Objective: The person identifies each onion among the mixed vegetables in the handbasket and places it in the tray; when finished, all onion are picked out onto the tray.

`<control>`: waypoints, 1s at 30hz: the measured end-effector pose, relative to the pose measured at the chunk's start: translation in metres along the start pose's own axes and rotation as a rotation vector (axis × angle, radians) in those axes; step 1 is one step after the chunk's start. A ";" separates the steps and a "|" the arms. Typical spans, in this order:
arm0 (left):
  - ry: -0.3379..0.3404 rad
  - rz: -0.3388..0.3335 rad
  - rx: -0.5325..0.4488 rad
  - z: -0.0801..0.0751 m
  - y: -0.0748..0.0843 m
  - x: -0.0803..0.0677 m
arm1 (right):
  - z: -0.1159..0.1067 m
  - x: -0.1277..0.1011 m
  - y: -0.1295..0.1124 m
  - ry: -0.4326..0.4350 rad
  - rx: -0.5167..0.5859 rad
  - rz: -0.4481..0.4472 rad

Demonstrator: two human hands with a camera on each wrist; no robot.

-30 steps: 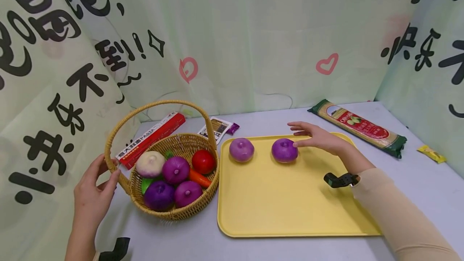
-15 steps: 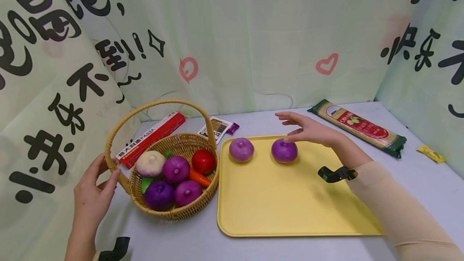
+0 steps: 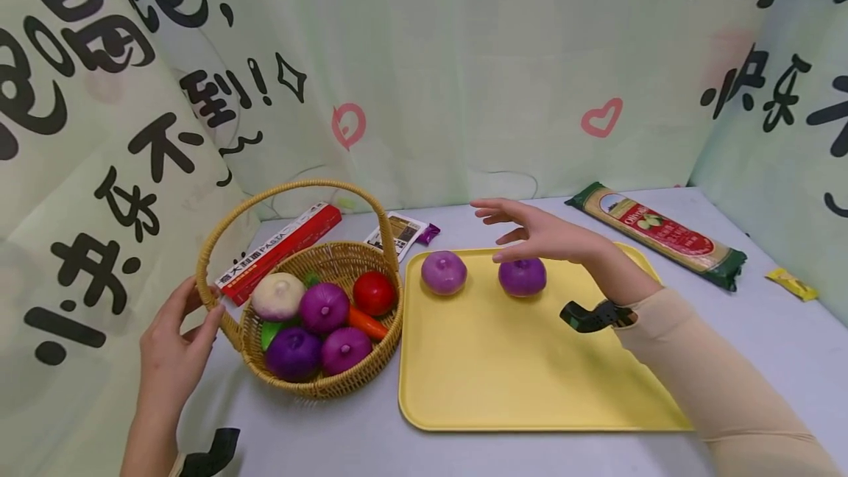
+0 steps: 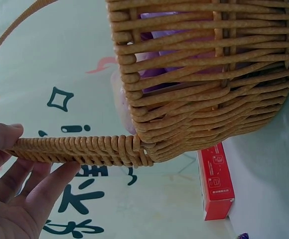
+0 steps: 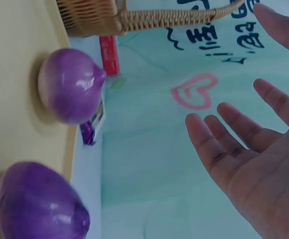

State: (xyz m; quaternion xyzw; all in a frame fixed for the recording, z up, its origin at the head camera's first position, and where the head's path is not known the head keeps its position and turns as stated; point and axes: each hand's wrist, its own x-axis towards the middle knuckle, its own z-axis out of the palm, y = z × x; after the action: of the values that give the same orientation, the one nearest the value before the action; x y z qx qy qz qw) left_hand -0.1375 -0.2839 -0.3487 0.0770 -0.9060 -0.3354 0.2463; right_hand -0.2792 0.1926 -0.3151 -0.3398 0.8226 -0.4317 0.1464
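My left hand (image 3: 174, 352) pinches the left side of the handle of a wicker basket (image 3: 384, 359); the left wrist view shows thumb and fingers on either side of the handle (image 4: 84, 149). Inside the basket lie several purple onions (image 3: 324, 308), a whitish-purple one (image 3: 278, 296), a tomato (image 3: 374, 293) and part of a carrot (image 3: 366, 323). My right hand (image 3: 543, 234) hovers over the yellow tray's (image 3: 503, 374) back edge, fingers spread and holding nothing. Below it sits a dark purple onion (image 3: 523, 278), its top partly hidden. A lighter purple onion (image 3: 444, 273) rests left of that.
A red pasta box (image 3: 285, 249) lies behind the basket, with a printed packet (image 3: 400, 232) and a small purple wrapper (image 3: 428, 234) to its right. At the back right are a green-ended pasta bag (image 3: 656, 234) and a yellow sachet (image 3: 791, 283). Curtains enclose the table.
My right hand has risen off the dark purple onion and moved left, away from it. The left hand stays on the basket handle. The view has shifted slightly.
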 end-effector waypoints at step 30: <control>-0.023 0.032 0.005 -0.003 0.001 0.001 | 0.075 0.083 -0.084 -0.270 -0.113 -0.327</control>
State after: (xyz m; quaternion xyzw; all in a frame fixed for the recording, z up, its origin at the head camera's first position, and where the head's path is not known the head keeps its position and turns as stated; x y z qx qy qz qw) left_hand -0.1368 -0.2848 -0.3461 0.0595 -0.9108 -0.3300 0.2411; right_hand -0.2635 0.0564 -0.2863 -0.5309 0.7525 -0.3536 0.1640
